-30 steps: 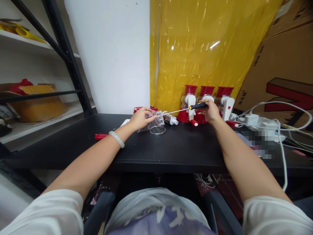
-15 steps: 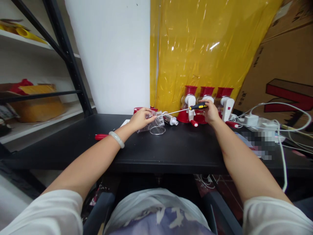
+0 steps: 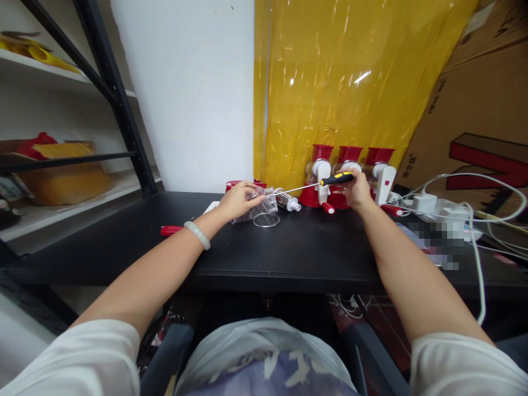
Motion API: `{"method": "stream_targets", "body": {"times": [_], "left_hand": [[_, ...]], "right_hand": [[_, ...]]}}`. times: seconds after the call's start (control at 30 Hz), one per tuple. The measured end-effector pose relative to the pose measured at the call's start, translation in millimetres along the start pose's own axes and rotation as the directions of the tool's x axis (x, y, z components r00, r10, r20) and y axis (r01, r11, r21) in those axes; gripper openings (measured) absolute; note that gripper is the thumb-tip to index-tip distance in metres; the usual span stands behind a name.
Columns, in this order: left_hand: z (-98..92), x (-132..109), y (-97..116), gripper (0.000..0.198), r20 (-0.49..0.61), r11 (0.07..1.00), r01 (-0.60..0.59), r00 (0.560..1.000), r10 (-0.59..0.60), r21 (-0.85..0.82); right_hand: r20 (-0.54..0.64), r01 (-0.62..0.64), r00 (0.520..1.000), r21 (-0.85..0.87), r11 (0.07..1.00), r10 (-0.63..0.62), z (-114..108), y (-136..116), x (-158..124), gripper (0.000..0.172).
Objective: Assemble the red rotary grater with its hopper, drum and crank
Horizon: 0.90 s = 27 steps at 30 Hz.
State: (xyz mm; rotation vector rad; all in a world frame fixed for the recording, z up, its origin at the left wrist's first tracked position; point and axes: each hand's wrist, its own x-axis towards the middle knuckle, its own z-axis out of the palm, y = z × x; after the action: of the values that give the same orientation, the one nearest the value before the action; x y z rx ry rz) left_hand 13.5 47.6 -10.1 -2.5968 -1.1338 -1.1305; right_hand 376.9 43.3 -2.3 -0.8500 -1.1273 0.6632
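My right hand (image 3: 357, 188) is closed round the black and yellow handle of a screwdriver (image 3: 336, 179). Its long shaft points left, and the tip meets a clear plastic part (image 3: 268, 205) near my left fingertips. My left hand (image 3: 241, 199) is closed on that clear part, which has a round rim facing me; the fingers hide some of it. Just right of the part lies a metal grater drum (image 3: 287, 202) with a white end. Behind my left hand, a red piece (image 3: 233, 185) shows partly.
Three red and white rotary graters (image 3: 322, 176) stand at the back right. White cables and plugs (image 3: 424, 202) lie right of them. A red handle (image 3: 171, 230) rests left on the black table (image 3: 247, 258). Shelving (image 3: 119, 115) rises at left, a cardboard box (image 3: 482, 104) at right.
The screwdriver's handle has turned slightly in my right hand, showing its yellow parts differently. My left hand and the clear part stay in place.
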Motion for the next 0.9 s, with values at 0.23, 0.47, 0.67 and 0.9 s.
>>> {"method": "stream_targets", "body": {"times": [0.23, 0.47, 0.67, 0.9], "left_hand": [[-0.9, -0.6, 1.3, 0.031, -0.001, 1.0, 0.007, 1.0, -0.007, -0.009], [1.0, -0.1, -1.7, 0.035, -0.006, 1.0, -0.001, 1.0, 0.001, -0.007], [1.1, -0.5, -2.2, 0.033, -0.003, 1.0, 0.001, 1.0, -0.001, 0.001], [1.2, 0.0, -2.1, 0.034, 0.0, 1.0, 0.002, 1.0, -0.002, 0.004]], "right_hand": [[-0.036, 0.067, 0.997, -0.037, 0.997, -0.068, -0.7, 0.7, -0.1, 0.024], [-0.017, 0.019, 1.0, -0.016, 1.0, -0.02, -1.4, 0.7, 0.9, 0.044], [0.011, -0.051, 0.999, 0.024, 0.998, 0.051, -0.1, -0.6, -0.2, 0.026], [-0.016, 0.032, 0.999, -0.07, 0.997, -0.033, 2.0, -0.9, -3.3, 0.029]]}}
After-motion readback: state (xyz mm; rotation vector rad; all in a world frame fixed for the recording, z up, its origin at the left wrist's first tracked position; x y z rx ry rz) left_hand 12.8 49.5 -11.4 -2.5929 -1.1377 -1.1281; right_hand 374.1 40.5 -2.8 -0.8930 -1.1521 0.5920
